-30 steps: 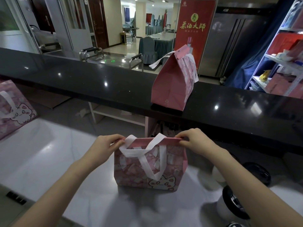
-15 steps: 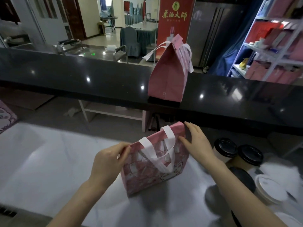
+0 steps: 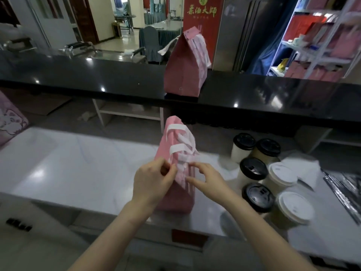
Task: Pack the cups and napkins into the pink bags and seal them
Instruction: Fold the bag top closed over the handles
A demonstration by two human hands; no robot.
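A pink bag [image 3: 176,196] with white handles stands upright on the white counter [image 3: 78,165], turned so its narrow side faces me. My left hand [image 3: 152,180] grips the bag's left side near the handles, fingers pinched on the fabric. My right hand [image 3: 207,178] touches the bag's right side with fingers spread. Several paper cups with black lids [image 3: 253,169] and white lids [image 3: 293,207] stand to the right of the bag. White napkins [image 3: 300,165] lie behind the cups. A second pink bag [image 3: 185,71], its top folded shut, stands on the black bar top [image 3: 97,79].
Another pink bag with a cat print [image 3: 9,118] shows at the left edge. A silver foil sheet [image 3: 345,188] lies at the right of the counter. Shelves with red and pink boxes [image 3: 322,40] stand at the back right.
The bag has been turned from facing me broadside to end-on and moved closer. Both hands have come off its top edge onto its sides. The view has shifted right, showing the cups.
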